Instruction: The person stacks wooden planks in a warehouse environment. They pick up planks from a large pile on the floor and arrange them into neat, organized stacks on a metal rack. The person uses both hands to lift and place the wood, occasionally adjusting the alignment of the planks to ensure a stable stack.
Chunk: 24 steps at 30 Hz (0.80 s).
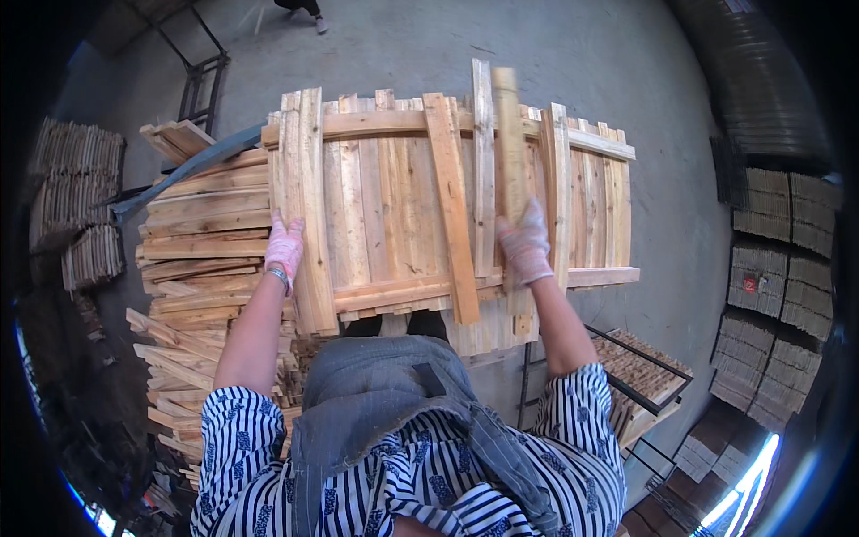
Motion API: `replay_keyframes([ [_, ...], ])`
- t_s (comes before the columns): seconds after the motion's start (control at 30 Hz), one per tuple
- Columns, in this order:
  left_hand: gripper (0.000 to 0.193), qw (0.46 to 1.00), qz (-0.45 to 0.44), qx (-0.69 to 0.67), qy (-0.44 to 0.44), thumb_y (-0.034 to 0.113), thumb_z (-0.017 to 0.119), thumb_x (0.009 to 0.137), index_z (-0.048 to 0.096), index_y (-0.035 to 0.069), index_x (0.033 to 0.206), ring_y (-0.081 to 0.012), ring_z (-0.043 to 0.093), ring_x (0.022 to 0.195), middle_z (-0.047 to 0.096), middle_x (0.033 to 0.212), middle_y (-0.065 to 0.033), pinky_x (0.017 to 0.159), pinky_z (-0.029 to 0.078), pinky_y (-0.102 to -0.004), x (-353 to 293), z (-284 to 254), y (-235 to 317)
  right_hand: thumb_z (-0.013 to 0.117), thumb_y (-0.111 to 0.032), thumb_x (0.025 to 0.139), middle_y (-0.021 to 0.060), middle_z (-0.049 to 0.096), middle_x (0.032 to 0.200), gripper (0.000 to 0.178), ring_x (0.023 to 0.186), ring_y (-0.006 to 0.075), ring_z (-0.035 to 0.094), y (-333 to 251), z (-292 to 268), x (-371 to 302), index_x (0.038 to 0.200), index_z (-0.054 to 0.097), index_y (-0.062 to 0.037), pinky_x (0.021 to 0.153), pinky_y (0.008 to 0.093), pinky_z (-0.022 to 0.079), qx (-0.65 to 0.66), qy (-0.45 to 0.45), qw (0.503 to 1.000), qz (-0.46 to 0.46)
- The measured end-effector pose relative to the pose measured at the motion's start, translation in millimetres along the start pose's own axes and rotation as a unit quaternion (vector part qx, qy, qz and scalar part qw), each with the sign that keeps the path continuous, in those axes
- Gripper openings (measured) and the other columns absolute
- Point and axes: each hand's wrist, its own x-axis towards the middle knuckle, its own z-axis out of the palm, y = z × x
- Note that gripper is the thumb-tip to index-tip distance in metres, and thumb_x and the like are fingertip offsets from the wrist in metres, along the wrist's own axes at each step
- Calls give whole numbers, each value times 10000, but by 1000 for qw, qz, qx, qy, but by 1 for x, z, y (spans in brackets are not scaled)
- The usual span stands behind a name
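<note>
My left hand [284, 243], in a pinkish work glove, closes on the outer edge of an upright pair of wooden boards [309, 215] at the left end of a slatted layer. My right hand [526, 243], gloved too, grips a wooden plank [506, 125] that is smeared by motion. Just left of that plank lies a pale narrow plank [483, 170]. A reddish plank [452, 206] slants across the middle, and another upright plank [556, 197] lies right of my right hand. Beneath them run the close-set slats [367, 206] and two long crosswise rails [385, 123].
A pile of loose boards [206, 224] stands to the left, with a curved blue-grey strip [192, 170] above it. At lower right sits a black metal frame [658, 403] around stacked wood. Bundled stacks [769, 268] line the right side. Far off, a person's foot [321, 25] shows.
</note>
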Motion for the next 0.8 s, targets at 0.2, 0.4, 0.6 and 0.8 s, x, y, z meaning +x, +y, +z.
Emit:
replay_keyframes([
  [0.2,761,999,-2,-36,-24,425,478,1014,122,68,1584,-346,428,1389,422,1502,-263,1125,348,-364,10,15,-12,712,-362,827,251,456,1444,893,1303,364,481,-109,28,-27,1499,279,35,1119,446,370,-171,-29,985,-8],
  [0.4,730,1000,9,-18,8,438,467,1010,130,153,1592,-368,458,1362,433,1492,-261,1110,374,-381,6,8,-7,704,-329,829,252,484,1381,893,1277,359,496,-76,48,1,1490,259,75,1084,402,405,-82,-61,995,11],
  [0.6,721,998,-41,0,-41,409,483,1013,144,137,1588,-369,457,1363,455,1475,-263,1108,363,-366,-10,6,28,628,-354,923,296,446,1445,781,1368,361,440,-133,78,-51,1480,295,81,1176,405,317,-24,1,994,-107],
  [0.8,743,1000,-15,4,-13,412,494,1010,132,123,1591,-357,471,1353,466,1464,-266,1100,362,-361,13,13,-5,553,-485,943,328,453,1413,803,1332,417,452,-262,188,-69,1507,287,20,1116,445,373,138,-111,982,64],
])
